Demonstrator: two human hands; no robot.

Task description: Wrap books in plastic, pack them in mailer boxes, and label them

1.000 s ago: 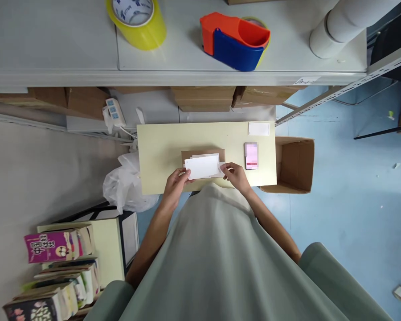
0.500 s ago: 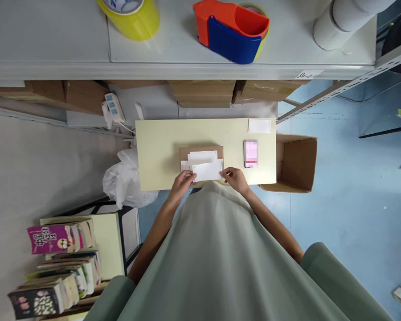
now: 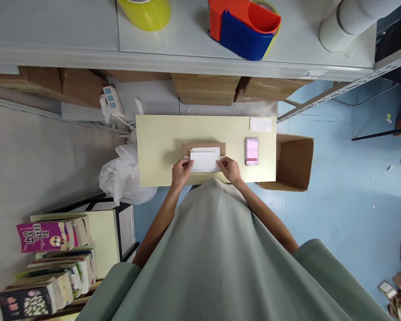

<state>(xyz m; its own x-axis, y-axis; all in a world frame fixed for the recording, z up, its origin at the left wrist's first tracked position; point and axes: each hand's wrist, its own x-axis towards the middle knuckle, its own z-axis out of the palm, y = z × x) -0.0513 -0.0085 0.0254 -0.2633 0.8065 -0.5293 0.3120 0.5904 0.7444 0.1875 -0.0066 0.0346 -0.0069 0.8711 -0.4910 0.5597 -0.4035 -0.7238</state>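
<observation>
1. The brown cardboard piece (image 3: 203, 146) lies on the pale yellow tabletop (image 3: 157, 142), in front of the person; the places below are taken from it, as the person sees them.
2. The white slips (image 3: 205, 162) are over the near part of the cardboard piece, overlapping, with their long sides running left to right. Edges of other slips show behind the front one; whether the front one touches the cardboard cannot be told.
3. The left hand (image 3: 182, 171), at the near left corner of the cardboard piece, pinches the left edge of the white slips between thumb and fingers.
4. The right hand (image 3: 230, 169), at its near right corner, pinches their right edge in the same way. How many slips are gripped is too small to tell.
5. Right of the cardboard piece lies a flat thing with a pink face (image 3: 252, 150), its details blurred.
6. Farther off and to the right of the cardboard piece lies a single white sheet (image 3: 260, 124).
7. Well to the right of the cardboard piece, beyond the tabletop's end, stands an open carton (image 3: 294, 162).
8. Well to its left is a crumpled plastic bag (image 3: 127, 178).
</observation>
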